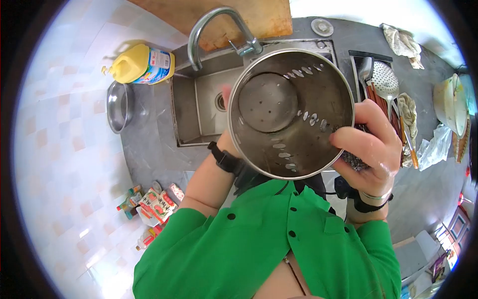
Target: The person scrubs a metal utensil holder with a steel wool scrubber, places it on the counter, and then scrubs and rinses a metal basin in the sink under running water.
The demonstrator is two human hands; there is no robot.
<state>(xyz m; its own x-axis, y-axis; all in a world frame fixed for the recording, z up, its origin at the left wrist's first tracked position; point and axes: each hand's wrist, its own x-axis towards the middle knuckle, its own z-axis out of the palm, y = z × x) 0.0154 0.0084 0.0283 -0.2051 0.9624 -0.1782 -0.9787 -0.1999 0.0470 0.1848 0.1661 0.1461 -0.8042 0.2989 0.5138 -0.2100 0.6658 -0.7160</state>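
Observation:
A round stainless steel utensil holder, with oval slots in its wall and small holes in its base, is tilted so that its open mouth faces me. My left hand grips it from the far left side; most of that hand is hidden behind the wall. At the right rim, my right hand is closed around a grey steel wool scourer, which lies against the outer wall. One finger of this hand reaches over the rim to the inside.
Behind the holder is a sink with a curved faucet. A yellow jug and metal bowl stand left. On the right are a skimmer, cloths, a plastic bag and a stacked pot.

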